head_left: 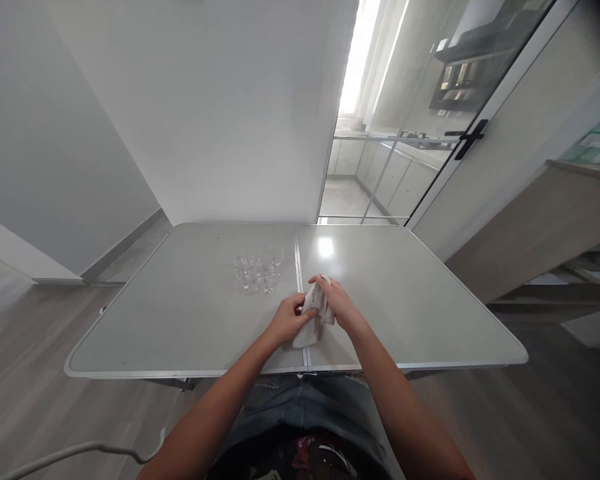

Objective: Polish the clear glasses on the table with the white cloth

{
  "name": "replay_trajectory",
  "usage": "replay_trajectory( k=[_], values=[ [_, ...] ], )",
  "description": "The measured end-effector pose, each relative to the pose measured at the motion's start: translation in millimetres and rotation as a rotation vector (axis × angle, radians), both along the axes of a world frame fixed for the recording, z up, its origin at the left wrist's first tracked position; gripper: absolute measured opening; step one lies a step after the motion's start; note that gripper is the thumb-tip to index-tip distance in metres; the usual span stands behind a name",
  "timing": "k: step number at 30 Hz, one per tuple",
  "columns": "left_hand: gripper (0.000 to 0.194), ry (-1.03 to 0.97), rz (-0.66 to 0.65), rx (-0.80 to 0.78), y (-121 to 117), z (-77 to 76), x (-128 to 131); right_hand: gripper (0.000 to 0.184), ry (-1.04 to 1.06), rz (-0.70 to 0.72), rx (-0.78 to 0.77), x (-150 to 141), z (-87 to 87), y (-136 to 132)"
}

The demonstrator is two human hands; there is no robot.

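Observation:
A white cloth (309, 333) is bunched between my two hands, just above the table near its centre seam. My left hand (291, 319) grips the cloth from the left side, fingers curled in. From the right, my right hand (336, 298) is wrapped round its upper part. Whether something is inside the folds, I cannot tell. To the left of my hands, several small clear glasses (257, 272) stand close together on the tabletop.
The pale folding table (405, 300) has a metal rim and a seam (298, 263) down its middle. Behind it are a white wall (220, 133) and a glass door with a black handle (471, 139). Shelving (540, 227) stands at right; a white cable (90, 445) hangs lower left.

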State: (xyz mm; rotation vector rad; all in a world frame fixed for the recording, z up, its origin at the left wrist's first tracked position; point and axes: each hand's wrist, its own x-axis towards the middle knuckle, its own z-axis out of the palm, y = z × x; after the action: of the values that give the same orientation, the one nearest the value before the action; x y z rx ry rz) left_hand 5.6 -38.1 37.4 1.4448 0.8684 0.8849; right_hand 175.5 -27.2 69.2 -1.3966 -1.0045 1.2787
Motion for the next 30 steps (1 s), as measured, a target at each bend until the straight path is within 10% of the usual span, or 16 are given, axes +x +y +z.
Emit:
replay_trajectory(
  k=[7, 12, 19, 30],
  values=[
    [0.047, -0.423, 0.049, -0.352, 7.4, -5.6, -4.8, 0.048, 0.459, 0.234, -0.118, 58.6, 3.8, 2.8],
    [0.052, -0.478, 0.144, -0.379, 2.8, 3.5, -0.9, 0.055, 0.434, 0.395, -0.018, 30.2, -20.8, -34.4],
    [0.044, -0.275, 0.096, -0.205, 2.3, -4.1, -3.7, 0.033, 0.523, -0.059, -0.016, 10.0, -32.7, -37.1],
    [0.029, -0.074, 0.15, 0.063, 13.2, 15.9, -3.5, 0.083, 0.218, 0.053, 0.192, 17.9, 1.1, -42.5]
  ],
)
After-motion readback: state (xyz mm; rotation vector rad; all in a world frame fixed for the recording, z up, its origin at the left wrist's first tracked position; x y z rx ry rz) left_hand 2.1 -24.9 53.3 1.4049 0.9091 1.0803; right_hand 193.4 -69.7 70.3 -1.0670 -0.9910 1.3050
